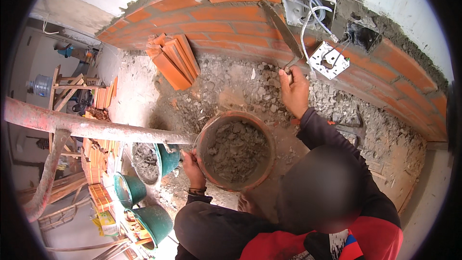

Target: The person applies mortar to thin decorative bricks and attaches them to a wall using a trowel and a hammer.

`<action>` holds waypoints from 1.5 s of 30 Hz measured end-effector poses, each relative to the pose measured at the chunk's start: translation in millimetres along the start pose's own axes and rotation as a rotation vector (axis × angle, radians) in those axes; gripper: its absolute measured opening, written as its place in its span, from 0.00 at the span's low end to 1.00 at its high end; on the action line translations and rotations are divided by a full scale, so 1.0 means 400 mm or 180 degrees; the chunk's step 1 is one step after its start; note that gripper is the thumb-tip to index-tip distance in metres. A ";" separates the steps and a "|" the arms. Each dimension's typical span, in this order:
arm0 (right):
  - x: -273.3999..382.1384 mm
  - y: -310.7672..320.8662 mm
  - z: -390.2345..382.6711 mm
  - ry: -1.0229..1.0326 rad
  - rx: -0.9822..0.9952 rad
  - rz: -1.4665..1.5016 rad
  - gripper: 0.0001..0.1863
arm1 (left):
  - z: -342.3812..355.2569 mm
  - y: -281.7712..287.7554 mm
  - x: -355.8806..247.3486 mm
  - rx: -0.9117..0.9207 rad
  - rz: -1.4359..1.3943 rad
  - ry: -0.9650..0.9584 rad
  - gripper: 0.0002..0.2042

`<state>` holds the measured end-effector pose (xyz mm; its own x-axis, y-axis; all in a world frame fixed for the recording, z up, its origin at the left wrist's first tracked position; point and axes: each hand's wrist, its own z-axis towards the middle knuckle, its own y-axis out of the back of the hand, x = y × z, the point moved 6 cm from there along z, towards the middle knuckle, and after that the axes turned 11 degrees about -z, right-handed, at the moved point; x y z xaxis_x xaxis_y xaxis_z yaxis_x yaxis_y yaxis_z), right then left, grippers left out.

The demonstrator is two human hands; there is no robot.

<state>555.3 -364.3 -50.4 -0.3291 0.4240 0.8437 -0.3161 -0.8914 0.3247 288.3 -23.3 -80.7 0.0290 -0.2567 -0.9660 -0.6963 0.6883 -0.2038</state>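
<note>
My right hand (pixel 294 90) grips the handle of a trowel (pixel 284 30). The trowel's long, mortar-smeared blade lies against the orange brick wall (pixel 226 28), left of a wall box (pixel 308 9) with loose white cables. Below and to the left, my left hand (pixel 193 169) is closed at the left rim of a round bucket (pixel 267 134). Grey, lumpy mortar (pixel 236 151) lies inside that bucket. A white socket plate (pixel 329 60) hangs by its wires right of the trowel handle.
Flat orange bricks (pixel 174 62) lean together near the wall. A paint-stained pole (pixel 106 129) crosses from the left toward the bucket. Several green buckets (pixel 168 160) stand at left, one with mortar. Rubble (pixel 260 89) covers the floor along the wall. A hammer-like tool (pixel 353 127) lies at right.
</note>
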 end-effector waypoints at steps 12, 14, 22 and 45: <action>0.021 -0.007 -0.039 0.0002 0.0026 -0.0064 0.12 | 0.013 0.041 0.027 -0.0112 -0.0040 -0.0005 0.31; 0.046 -0.012 -0.011 0.0166 0.0020 -0.0053 0.12 | 0.011 0.035 0.026 -0.0083 -0.0054 0.0017 0.31; -0.002 -0.014 -0.044 -0.0326 -0.0070 0.0264 0.12 | 0.007 0.009 0.010 0.0013 -0.0057 -0.0017 0.31; 0.043 -0.018 -0.003 0.0045 0.0144 -0.0155 0.13 | 0.015 0.032 0.025 -0.0071 -0.0091 -0.0039 0.30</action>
<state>551.0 -350.2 -38.6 -0.3270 0.4689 0.8205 -0.2915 -0.8759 0.3844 284.1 -12.8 -93.8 0.0579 -0.2677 -0.9618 -0.7108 0.6655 -0.2280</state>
